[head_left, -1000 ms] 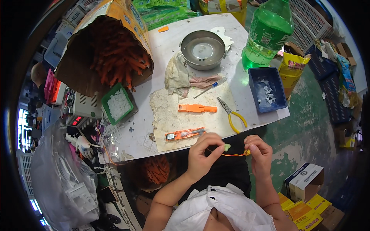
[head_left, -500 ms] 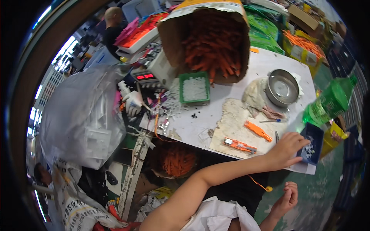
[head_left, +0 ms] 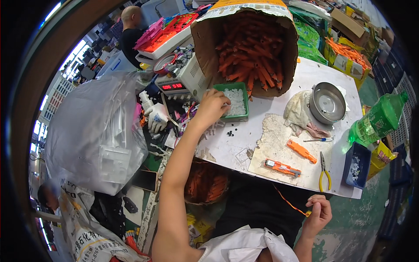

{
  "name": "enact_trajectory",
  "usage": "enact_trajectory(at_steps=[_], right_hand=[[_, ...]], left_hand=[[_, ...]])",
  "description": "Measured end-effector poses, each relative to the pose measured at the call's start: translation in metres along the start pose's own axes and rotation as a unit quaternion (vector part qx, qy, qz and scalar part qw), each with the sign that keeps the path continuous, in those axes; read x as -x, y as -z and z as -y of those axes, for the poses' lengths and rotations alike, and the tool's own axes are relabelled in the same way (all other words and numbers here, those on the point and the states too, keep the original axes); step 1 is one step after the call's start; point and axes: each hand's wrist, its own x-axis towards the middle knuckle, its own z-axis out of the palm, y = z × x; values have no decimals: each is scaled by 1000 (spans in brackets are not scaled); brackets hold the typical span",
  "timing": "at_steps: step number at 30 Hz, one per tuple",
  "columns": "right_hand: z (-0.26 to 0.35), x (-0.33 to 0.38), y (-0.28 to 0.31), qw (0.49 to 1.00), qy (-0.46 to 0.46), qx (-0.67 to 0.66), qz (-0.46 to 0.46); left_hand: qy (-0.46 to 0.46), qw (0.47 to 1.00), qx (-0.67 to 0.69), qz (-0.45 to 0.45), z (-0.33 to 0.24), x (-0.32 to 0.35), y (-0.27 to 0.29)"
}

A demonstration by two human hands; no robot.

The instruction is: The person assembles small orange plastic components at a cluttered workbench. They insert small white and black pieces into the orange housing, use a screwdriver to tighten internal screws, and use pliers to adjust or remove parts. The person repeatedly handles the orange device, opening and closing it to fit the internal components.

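The largest item is the white flat-topped worktable (head_left: 257, 114); at its left stands a bulging clear plastic bag (head_left: 94, 135). At the table's rear, an open brown cardboard carton (head_left: 201, 41) lies with its mouth toward the person, filled with orange plastic pieces (head_left: 251, 52). A beige metal power supply (head_left: 185, 83) with a red digital display adjoins the carton. At the right rear, a round stainless-steel bowl (head_left: 327, 103) sits near a translucent green plastic bottle (head_left: 379, 120). A dark blue rectangular plastic tray (head_left: 349, 174) occupies the right front corner. The left hand (head_left: 212, 107) is at the left side of a green rectangular plastic tray (head_left: 238, 118); its fingers are bent over the small translucent white parts (head_left: 236, 99) inside, and whether they pinch one cannot be told. The right hand (head_left: 320, 215) is raised before the table edge, fingers curled beside a small yellow disc (head_left: 308, 213) ending a twisted orange-yellow wire (head_left: 288, 202); whether they grip the disc cannot be told.
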Motion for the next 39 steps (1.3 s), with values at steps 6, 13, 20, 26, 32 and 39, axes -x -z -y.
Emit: enact_trajectory(at_steps=[6, 13, 20, 26, 32, 39], right_hand=[[1, 11, -4, 999, -46, 12, 6], [0, 14, -3, 996, -88, 5, 5], [-1, 12, -8, 996, -86, 2, 16], [-2, 12, -8, 995, -100, 10, 23], [-3, 11, -13, 994, -111, -2, 16], [4, -12, -35, 995, 33, 71, 60]], left_hand=[[-96, 988, -106, 52, -2, -12, 0], [-114, 986, -110, 61, -6, -18, -4], [-100, 994, -36, -30, -8, -14, -5], [-99, 994, -37, -23, -9, -9, -9], [124, 886, 445, 40, -83, 20, -6], [167, 449, 843, 245, -208, 101, -52]])
